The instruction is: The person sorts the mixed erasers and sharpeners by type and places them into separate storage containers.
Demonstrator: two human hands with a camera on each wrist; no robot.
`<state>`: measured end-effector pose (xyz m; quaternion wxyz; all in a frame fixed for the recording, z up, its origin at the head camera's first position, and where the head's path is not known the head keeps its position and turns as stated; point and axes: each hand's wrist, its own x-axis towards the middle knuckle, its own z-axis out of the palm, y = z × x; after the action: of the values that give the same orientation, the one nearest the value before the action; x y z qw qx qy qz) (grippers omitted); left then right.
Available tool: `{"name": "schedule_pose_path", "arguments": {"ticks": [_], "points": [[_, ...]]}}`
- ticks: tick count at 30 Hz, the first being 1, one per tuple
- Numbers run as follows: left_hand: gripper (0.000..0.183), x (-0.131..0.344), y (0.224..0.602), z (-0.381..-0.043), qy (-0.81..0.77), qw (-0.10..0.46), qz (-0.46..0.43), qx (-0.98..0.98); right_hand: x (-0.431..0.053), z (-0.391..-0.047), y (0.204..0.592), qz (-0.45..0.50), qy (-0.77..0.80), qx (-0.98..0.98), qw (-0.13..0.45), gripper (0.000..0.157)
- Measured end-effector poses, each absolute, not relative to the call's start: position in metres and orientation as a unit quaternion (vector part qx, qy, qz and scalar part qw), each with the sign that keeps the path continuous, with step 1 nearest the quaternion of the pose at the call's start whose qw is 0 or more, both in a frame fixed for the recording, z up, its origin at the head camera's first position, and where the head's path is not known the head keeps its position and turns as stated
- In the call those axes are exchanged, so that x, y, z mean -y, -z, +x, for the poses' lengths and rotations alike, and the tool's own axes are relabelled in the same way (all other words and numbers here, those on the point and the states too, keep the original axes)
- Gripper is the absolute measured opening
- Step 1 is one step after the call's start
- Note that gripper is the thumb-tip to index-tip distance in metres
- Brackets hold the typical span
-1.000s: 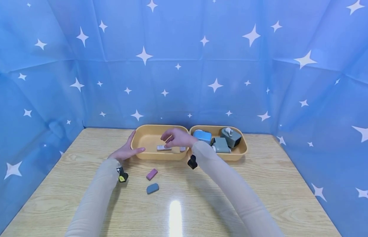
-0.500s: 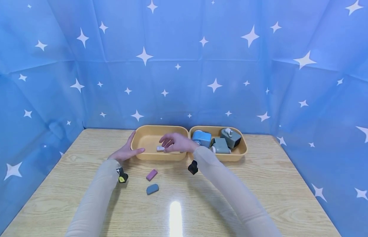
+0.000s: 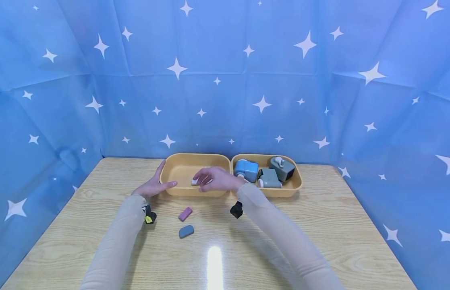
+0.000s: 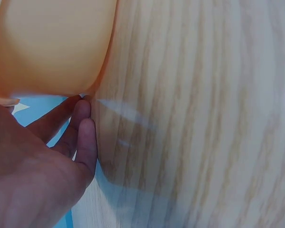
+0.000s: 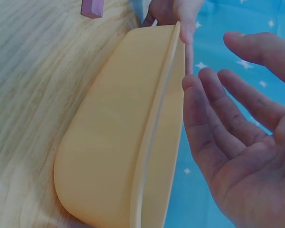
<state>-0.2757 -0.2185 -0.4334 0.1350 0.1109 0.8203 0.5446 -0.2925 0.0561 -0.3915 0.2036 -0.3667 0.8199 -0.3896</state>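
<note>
My left hand (image 3: 154,186) holds the left end of the tan tray (image 3: 179,191), thumb at the front rim and fingers along the end wall. In the left wrist view, the curved fingers (image 4: 88,137) lie beside the tray's corner. Over the same tray hovers my right hand (image 3: 215,179), its fingers loosely bent with nothing between them; the right wrist view shows the fingers (image 5: 199,123) above the rim. Below that hand a small whitish block (image 3: 194,182) lies in the tray, mostly hidden by the fingers.
A second tan tray (image 3: 295,189) adjoins on the right. Inside it are a blue rounded object (image 3: 247,170) and two grey-green ones. A purple block (image 3: 185,214) and a blue-grey rounded block (image 3: 186,231) lie on the wooden table. Behind hangs a starry blue curtain (image 3: 217,121).
My right hand has lowered slightly toward the tray's near side and now covers more of the whitish block. The left hand has stayed in place.
</note>
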Motion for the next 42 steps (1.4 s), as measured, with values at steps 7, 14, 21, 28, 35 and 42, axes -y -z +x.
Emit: {"name": "schedule_pose_path", "arguments": {"ticks": [7, 14, 21, 28, 35, 42], "points": [[0.106, 0.219, 0.432, -0.274, -0.526, 0.137, 0.102, -0.833, -0.055, -0.287, 0.396, -0.390, 0.400, -0.801, 0.213, 0.038], [0.107, 0.224, 0.450, -0.286, -0.512, 0.133, 0.096, -0.843, -0.054, -0.279, 0.401, -0.397, 0.395, -0.797, 0.224, 0.038], [0.109, 0.229, 0.467, -0.295, -0.497, 0.125, 0.097, -0.853, -0.055, -0.272, 0.405, -0.402, 0.395, -0.792, 0.236, 0.034], [0.109, 0.229, 0.465, -0.293, -0.500, 0.126, 0.099, -0.851, -0.056, -0.269, 0.411, -0.397, 0.394, -0.791, 0.248, 0.038], [0.109, 0.228, 0.464, -0.292, -0.517, 0.122, 0.107, -0.840, -0.055, -0.265, 0.419, -0.400, 0.402, -0.782, 0.257, 0.037], [0.111, 0.229, 0.467, -0.295, -0.501, 0.116, 0.094, -0.852, -0.051, -0.260, 0.431, -0.396, 0.387, -0.788, 0.271, 0.037]]}}
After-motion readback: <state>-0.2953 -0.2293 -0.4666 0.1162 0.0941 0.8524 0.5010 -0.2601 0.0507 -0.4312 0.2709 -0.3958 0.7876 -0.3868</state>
